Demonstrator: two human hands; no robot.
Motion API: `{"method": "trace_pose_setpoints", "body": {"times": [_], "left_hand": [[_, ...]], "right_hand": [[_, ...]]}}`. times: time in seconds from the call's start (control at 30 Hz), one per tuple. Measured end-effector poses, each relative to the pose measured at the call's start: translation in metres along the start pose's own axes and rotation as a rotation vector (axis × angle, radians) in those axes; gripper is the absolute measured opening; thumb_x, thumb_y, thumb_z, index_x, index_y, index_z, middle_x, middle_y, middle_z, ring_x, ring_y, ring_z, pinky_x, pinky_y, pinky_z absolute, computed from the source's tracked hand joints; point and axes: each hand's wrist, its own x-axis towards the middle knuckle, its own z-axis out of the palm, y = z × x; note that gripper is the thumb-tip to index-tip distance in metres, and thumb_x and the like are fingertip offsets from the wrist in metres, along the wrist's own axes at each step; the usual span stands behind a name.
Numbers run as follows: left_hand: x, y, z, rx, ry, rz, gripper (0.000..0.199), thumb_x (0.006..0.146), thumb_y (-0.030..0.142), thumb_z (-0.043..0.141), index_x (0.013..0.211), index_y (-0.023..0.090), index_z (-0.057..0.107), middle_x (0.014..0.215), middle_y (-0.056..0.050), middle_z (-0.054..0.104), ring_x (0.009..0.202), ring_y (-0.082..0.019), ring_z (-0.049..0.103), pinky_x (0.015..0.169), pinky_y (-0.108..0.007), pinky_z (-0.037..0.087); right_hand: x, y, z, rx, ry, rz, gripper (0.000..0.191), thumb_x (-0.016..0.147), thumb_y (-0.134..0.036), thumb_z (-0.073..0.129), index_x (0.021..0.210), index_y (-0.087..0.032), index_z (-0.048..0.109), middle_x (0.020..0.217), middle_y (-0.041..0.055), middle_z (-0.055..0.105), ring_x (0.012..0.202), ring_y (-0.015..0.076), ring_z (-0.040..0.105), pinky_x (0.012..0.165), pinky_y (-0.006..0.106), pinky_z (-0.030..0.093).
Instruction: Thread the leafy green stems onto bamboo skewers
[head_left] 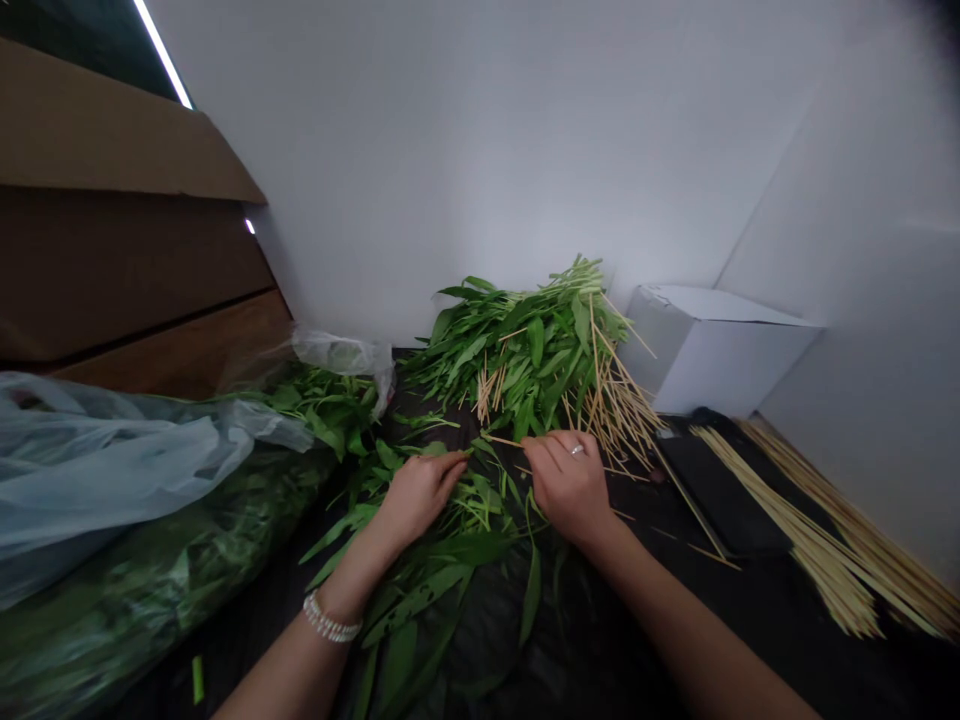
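Observation:
My left hand (pixel 426 487) pinches the end of a green stem over the loose leaves (pixel 420 590) on the dark surface. To its right, my right hand (pixel 568 480), with a ring on it, has its fingers closed round a thin wooden stick (pixel 504 440). The stick's far end reaches left to a bit of green between the two hands. Just beyond the hands lies a heap of leafy green stems (pixel 525 340), with many thin sticks (pixel 619 415) fanned along its right side.
Plastic bags (pixel 112 460) of greens and a cardboard box (pixel 120 240) stand at the left. At the right are a white box (pixel 720 345), a black flat object (pixel 724 500) and bundles of long sticks (pixel 802 545). A white wall (pixel 480 130) rises behind.

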Motion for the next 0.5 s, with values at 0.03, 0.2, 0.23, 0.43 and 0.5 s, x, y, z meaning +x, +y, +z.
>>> {"method": "trace_pose_setpoints", "body": {"times": [0.03, 0.2, 0.23, 0.43, 0.5], "left_hand": [[-0.0006, 0.0018, -0.0011, -0.033, -0.03, -0.017, 0.035, 0.094, 0.038, 0.044, 0.111, 0.023, 0.07, 0.099, -0.006, 0.075, 0.089, -0.022, 0.068, 0.083, -0.03, 0.049], [0.0016, 0.0051, -0.0062, -0.12, 0.043, -0.091, 0.041, 0.094, 0.038, 0.041, 0.124, 0.02, 0.063, 0.102, -0.006, 0.073, 0.087, -0.021, 0.069, 0.082, -0.03, 0.05], [0.0024, 0.0042, -0.006, -0.102, 0.086, -0.08, 0.042, 0.093, 0.035, 0.042, 0.128, 0.018, 0.06, 0.106, -0.007, 0.072, 0.092, -0.021, 0.067, 0.086, -0.031, 0.05], [0.0014, -0.002, 0.0007, 0.036, 0.076, -0.042, 0.038, 0.094, 0.029, 0.041, 0.125, 0.021, 0.062, 0.119, -0.009, 0.067, 0.108, -0.023, 0.063, 0.093, -0.034, 0.047], [-0.0002, -0.0023, 0.0013, 0.103, -0.009, -0.104, 0.035, 0.094, 0.033, 0.041, 0.118, 0.024, 0.067, 0.11, -0.007, 0.072, 0.099, -0.024, 0.067, 0.085, -0.033, 0.049]], "right_hand": [[-0.0002, 0.0004, 0.0009, 0.003, 0.015, -0.009, 0.024, 0.093, -0.013, 0.043, 0.106, -0.014, 0.063, 0.088, 0.0081, 0.069, 0.091, 0.0206, 0.056, 0.086, 0.037, 0.033], [0.0005, -0.001, 0.002, 0.002, 0.053, -0.02, 0.023, 0.092, -0.011, 0.045, 0.106, -0.013, 0.063, 0.091, 0.0082, 0.069, 0.096, 0.0211, 0.056, 0.09, 0.038, 0.033], [0.0007, -0.0016, 0.0017, 0.005, 0.055, -0.021, 0.022, 0.091, -0.01, 0.045, 0.105, -0.013, 0.063, 0.091, 0.0083, 0.069, 0.096, 0.0212, 0.056, 0.091, 0.038, 0.033], [0.0004, -0.0034, 0.0032, -0.003, 0.046, -0.07, 0.021, 0.092, -0.009, 0.045, 0.104, -0.009, 0.062, 0.081, 0.0087, 0.066, 0.078, 0.0184, 0.055, 0.079, 0.034, 0.037], [-0.0002, -0.0035, 0.0044, -0.019, 0.047, -0.086, 0.023, 0.092, -0.009, 0.044, 0.106, -0.009, 0.062, 0.08, 0.0088, 0.066, 0.076, 0.0184, 0.055, 0.077, 0.035, 0.037]]}}
